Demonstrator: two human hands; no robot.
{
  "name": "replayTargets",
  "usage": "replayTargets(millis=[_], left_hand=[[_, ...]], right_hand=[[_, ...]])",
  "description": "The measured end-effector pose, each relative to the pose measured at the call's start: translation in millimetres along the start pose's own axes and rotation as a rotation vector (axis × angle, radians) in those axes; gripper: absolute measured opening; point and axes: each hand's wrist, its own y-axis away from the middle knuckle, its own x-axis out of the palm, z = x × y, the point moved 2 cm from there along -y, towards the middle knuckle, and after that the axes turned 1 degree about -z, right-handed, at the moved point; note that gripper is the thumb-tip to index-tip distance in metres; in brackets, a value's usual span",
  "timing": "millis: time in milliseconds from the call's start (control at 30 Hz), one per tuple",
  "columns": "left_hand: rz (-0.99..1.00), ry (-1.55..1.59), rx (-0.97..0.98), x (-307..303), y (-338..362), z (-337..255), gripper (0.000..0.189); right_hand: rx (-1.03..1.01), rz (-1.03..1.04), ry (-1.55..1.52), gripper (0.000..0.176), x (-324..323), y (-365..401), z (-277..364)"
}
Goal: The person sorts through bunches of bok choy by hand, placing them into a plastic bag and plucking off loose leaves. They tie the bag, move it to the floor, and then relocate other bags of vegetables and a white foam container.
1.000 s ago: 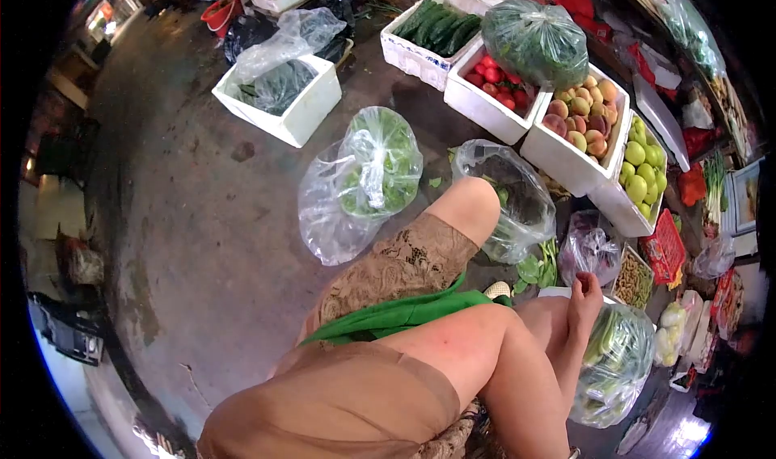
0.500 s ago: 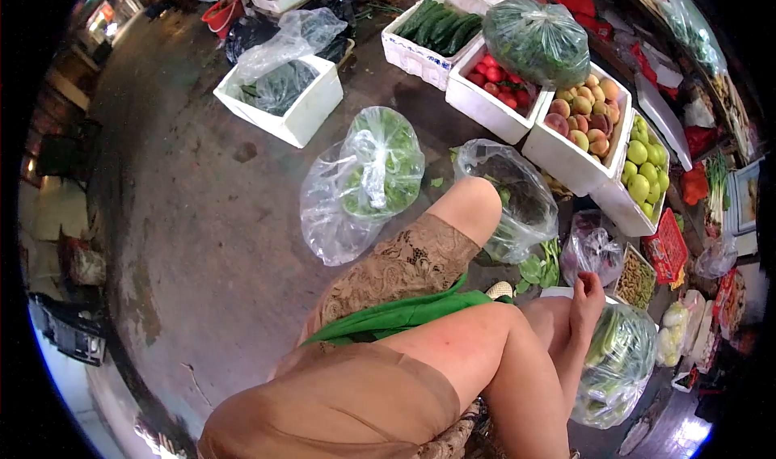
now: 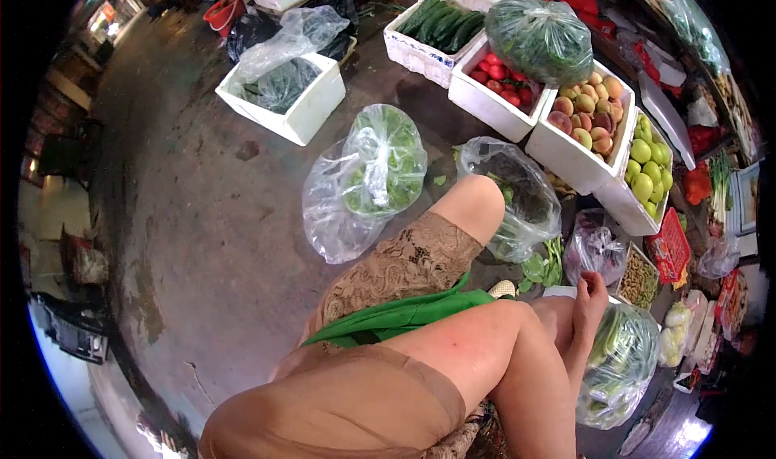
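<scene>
My right hand (image 3: 591,292) shows to the right of my bent leg (image 3: 477,338), its fingers loosely curled and no object visible in them. Just below and beyond it stands a clear plastic bag of long green vegetables (image 3: 618,362). A knotted plastic bag with purplish contents (image 3: 596,245) lies just above the hand. My left hand is out of sight. Green cloth (image 3: 396,317) lies across my lap, over brown lace clothing (image 3: 404,265). Beyond my knee is an opened clear bag (image 3: 517,208), with loose leafy greens (image 3: 543,271) beside it.
A tied bag of greens (image 3: 384,164) rests on the floor ahead. White foam boxes hold cucumbers (image 3: 440,27), tomatoes (image 3: 501,79), peaches (image 3: 590,107) and green fruit (image 3: 647,164). Another foam box (image 3: 311,107) stands further left. A red basket (image 3: 669,245) sits at right.
The whole view has shifted very slightly to the right. My right hand keeps its curled pose, and the goods stay in place.
</scene>
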Motion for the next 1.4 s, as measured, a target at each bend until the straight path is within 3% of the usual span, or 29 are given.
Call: replayTargets(millis=[600, 700, 733, 767, 800, 833, 867, 900, 933, 967, 1000, 1067, 1167, 1233, 1267, 1333, 1367, 1400], left_hand=[[-0.127, -0.010, 0.086, -8, 38, -31, 0.044], [-0.381, -0.150, 0.174, -21, 90, -83, 0.043], [-0.505, -0.622, 0.173, -45, 110, -108, 0.039], [-0.853, -0.593, 0.176, -36, 159, -131, 0.040], [-1.237, -0.996, 0.108, -53, 209, -142, 0.041], [-1.491, -1.132, 0.212, -69, 272, -139, 0.039], [-1.768, -1.651, -0.031, -63, 338, -143, 0.043], [-1.881, -1.838, -0.387, -34, 364, -163, 0.050], [-2.113, -1.899, -0.663, -37, 446, -146, 0.068], [-2.407, -1.510, -0.914, -18, 479, -137, 0.090], [-2.529, -1.308, -1.160, -5, 500, -127, 0.101], [-2.561, -1.269, -1.233, 10, 551, -96, 0.109], [-2.678, -1.294, -1.166, 8, 626, -49, 0.108], [-2.656, -0.929, -0.955, 1, 649, -29, 0.102], [-2.655, -0.925, -0.955, 0, 650, -24, 0.102], [-2.542, -1.080, -1.041, 0, 642, -7, 0.077], [-2.542, -1.075, -1.042, 3, 636, -2, 0.077], [-2.511, -0.997, -0.981, 5, 630, 3, 0.062]], right_hand=[[0.038, 0.036, -0.016, 0.016, -1, -4, -10], [0.048, 0.022, -0.052, 0.014, -5, -1, -16], [0.047, 0.024, -0.064, 0.014, -7, 0, -15], [0.048, 0.028, -0.079, 0.014, -8, 1, -14], [0.048, 0.034, -0.096, 0.014, -6, 1, -14], [0.046, 0.034, -0.102, 0.014, -7, 0, -19], [0.046, 0.036, -0.106, 0.014, -8, -1, -24], [0.064, 0.008, -0.063, 0.014, -7, 0, -12], [0.087, 0.025, -0.055, 0.015, -8, 1, -7], [0.091, 0.038, -0.057, 0.015, -7, 0, -10], [0.092, 0.051, -0.058, 0.015, -7, -3, -12], [0.119, 0.071, -0.059, 0.015, -5, -5, -10], [0.143, 0.081, -0.046, 0.015, -2, -10, -2], [0.148, 0.081, -0.032, 0.015, 0, -13, -2], [0.150, 0.096, -0.013, 0.015, 0, -14, -6], [0.153, 0.116, 0.008, 0.015, 2, -17, -6], [0.163, 0.115, 0.003, 0.015, 2, -17, -4], [0.171, 0.114, -0.004, 0.015, 3, -17, -3]])
